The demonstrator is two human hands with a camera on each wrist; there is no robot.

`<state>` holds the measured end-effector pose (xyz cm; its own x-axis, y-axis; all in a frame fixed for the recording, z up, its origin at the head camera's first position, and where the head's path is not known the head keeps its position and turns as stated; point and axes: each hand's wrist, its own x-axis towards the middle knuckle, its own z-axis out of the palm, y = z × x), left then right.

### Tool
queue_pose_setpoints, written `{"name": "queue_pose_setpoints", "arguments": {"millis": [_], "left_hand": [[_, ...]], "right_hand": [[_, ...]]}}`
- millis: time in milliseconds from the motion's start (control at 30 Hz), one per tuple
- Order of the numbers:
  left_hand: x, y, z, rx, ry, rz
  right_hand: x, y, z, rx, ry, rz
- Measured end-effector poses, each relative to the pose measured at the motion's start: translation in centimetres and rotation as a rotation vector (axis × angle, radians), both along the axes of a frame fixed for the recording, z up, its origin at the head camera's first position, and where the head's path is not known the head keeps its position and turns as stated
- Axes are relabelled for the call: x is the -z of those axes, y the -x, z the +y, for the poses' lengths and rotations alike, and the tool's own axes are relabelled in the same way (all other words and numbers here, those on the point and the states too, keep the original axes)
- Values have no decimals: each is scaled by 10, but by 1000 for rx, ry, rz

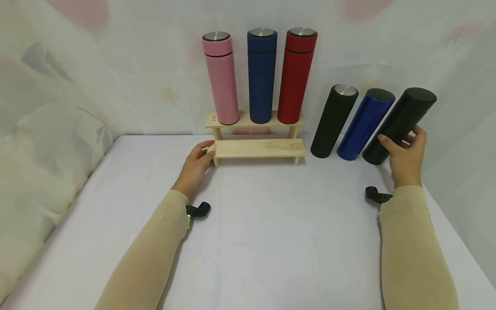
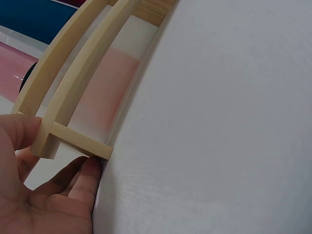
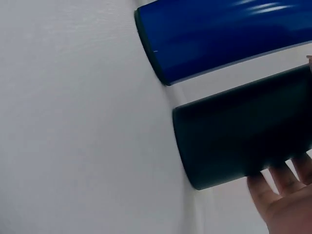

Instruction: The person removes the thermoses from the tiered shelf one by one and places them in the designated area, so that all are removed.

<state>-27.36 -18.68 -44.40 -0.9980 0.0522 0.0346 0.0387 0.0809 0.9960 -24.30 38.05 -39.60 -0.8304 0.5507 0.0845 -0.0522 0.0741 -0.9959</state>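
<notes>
My left hand (image 1: 193,168) grips the left end of a two-tier wooden stand (image 1: 255,149). In the left wrist view the thumb lies against the end of a plank (image 2: 73,87), with fingers by the leg below. At the far right, my right hand (image 1: 409,157) holds a black vacuum flask (image 1: 401,122) low on its body, thumb on one side and fingers on the other. The right wrist view shows its lower end (image 3: 234,136) close to the table surface; whether it touches is unclear. Beside it stands a glossy blue flask (image 1: 365,125).
Pink (image 1: 222,86), navy (image 1: 261,82) and red (image 1: 297,82) flasks stand along the stand's upper tier. Another black flask (image 1: 334,122) with a silver lid top stands right of the stand. A white cloth covers the table (image 1: 271,232); patterned fabric (image 1: 147,64) hangs behind.
</notes>
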Motion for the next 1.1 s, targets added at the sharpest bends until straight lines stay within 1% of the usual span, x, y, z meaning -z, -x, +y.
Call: {"name": "queue_pose_setpoints", "arguments": {"millis": [100, 167, 333, 400, 533, 600, 700, 900, 1000, 1100], "left_hand": [[-1, 0, 0, 2, -2, 1], [-2, 0, 1, 2, -8, 4], [-2, -1, 0, 3, -12, 9], [-2, 0, 0, 4, -7, 4], [-1, 0, -1, 6, -2, -9], [-1, 0, -1, 7, -5, -12], [-2, -1, -1, 4, -8, -10], [-2, -2, 0, 1, -7, -11], [-2, -1, 0, 4, -1, -13], [-1, -1, 0, 3, 8, -14]], "right_hand": [[-7, -2, 2, 3, 20, 12], [-13, -3, 2, -4, 57, 36], [-26, -9, 2, -15, 186, 151], [-32, -12, 2, 0, 209, 177], [-48, -21, 1, 37, 204, 196], [-57, -25, -1, 42, 212, 229], [-70, -29, -7, 51, 196, 279], [-90, -39, -20, 88, 163, 380], [-97, -41, -24, 84, 167, 447], [-103, -42, -31, 52, 169, 517]]}}
